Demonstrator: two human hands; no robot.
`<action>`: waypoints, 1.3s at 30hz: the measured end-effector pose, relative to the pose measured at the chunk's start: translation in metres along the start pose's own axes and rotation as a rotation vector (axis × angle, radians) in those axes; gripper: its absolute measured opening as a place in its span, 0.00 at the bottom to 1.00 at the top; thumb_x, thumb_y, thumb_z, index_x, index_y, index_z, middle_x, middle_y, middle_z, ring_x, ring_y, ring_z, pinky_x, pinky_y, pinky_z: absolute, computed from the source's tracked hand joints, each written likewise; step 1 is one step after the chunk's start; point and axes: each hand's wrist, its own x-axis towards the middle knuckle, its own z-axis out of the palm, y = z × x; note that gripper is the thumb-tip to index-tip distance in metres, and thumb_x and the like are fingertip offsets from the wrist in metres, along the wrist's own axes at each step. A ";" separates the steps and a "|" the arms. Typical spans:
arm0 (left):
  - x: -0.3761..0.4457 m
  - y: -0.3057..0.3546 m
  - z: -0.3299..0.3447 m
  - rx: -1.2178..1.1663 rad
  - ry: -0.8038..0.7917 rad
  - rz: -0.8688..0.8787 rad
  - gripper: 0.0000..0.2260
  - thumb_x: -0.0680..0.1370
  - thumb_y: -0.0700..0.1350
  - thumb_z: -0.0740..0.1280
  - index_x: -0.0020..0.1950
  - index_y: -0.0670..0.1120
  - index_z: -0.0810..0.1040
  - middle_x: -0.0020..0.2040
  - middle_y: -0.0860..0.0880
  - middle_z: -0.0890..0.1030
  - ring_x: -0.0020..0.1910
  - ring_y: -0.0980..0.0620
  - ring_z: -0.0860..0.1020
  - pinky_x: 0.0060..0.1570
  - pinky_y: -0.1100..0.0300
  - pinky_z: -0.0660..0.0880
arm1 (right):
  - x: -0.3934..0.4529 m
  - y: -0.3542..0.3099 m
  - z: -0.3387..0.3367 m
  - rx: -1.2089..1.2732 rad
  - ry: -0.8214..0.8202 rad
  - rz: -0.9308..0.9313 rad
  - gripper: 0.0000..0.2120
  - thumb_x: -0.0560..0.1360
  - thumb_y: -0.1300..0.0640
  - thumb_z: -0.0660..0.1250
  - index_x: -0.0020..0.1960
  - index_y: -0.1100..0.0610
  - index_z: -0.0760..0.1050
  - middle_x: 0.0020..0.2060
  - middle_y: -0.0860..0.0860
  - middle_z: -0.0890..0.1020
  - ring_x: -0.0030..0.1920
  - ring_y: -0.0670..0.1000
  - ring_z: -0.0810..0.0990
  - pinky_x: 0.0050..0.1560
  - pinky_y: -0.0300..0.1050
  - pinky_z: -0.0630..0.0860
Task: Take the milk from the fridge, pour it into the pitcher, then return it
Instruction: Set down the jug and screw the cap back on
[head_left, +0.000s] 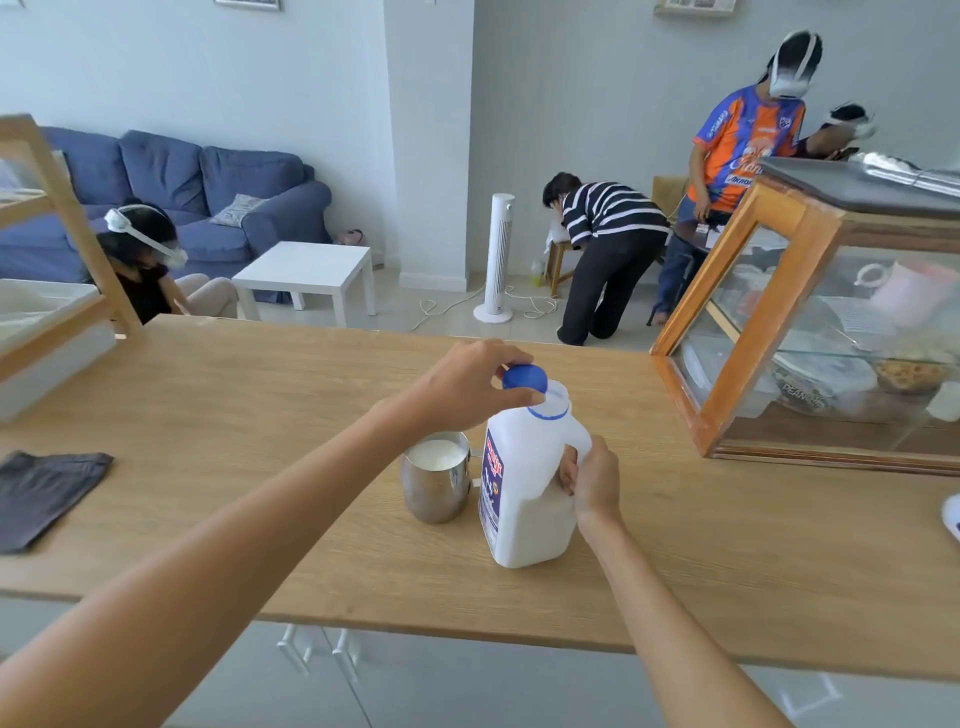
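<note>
A white plastic milk jug (524, 499) with a blue label stands upright on the wooden counter (260, 415). My right hand (592, 475) grips its handle. My left hand (467, 382) holds the blue cap (525, 376) tilted at the jug's open mouth, partly off it. Just left of the jug, touching or nearly touching it, stands a steel pitcher (435, 480) filled with milk close to the rim. The fridge is not in view.
A dark grey cloth (44, 496) lies at the counter's left. A wood-and-glass display case (810, 332) stands at the right, a wooden rack (47, 260) at the left. Beyond the counter are three people, a blue sofa, a white table and a tower fan.
</note>
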 end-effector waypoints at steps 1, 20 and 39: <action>0.002 0.004 0.001 -0.002 -0.006 0.002 0.20 0.74 0.51 0.71 0.64 0.47 0.77 0.57 0.51 0.81 0.50 0.55 0.76 0.51 0.65 0.70 | 0.000 0.000 0.000 0.005 -0.005 0.006 0.16 0.73 0.65 0.50 0.29 0.53 0.55 0.20 0.49 0.59 0.22 0.47 0.56 0.23 0.38 0.55; 0.015 0.031 0.028 0.198 0.101 -0.169 0.26 0.66 0.61 0.75 0.49 0.41 0.74 0.46 0.46 0.77 0.43 0.46 0.74 0.39 0.55 0.71 | -0.003 0.001 -0.003 -0.065 -0.061 -0.021 0.12 0.72 0.61 0.50 0.30 0.54 0.55 0.24 0.53 0.59 0.26 0.50 0.56 0.25 0.40 0.55; 0.026 0.025 0.004 0.104 -0.235 -0.012 0.18 0.70 0.44 0.75 0.60 0.47 0.80 0.54 0.50 0.82 0.53 0.51 0.77 0.57 0.58 0.73 | -0.006 -0.003 -0.003 -0.025 -0.074 -0.031 0.15 0.74 0.63 0.49 0.29 0.53 0.56 0.23 0.52 0.59 0.24 0.48 0.57 0.24 0.39 0.55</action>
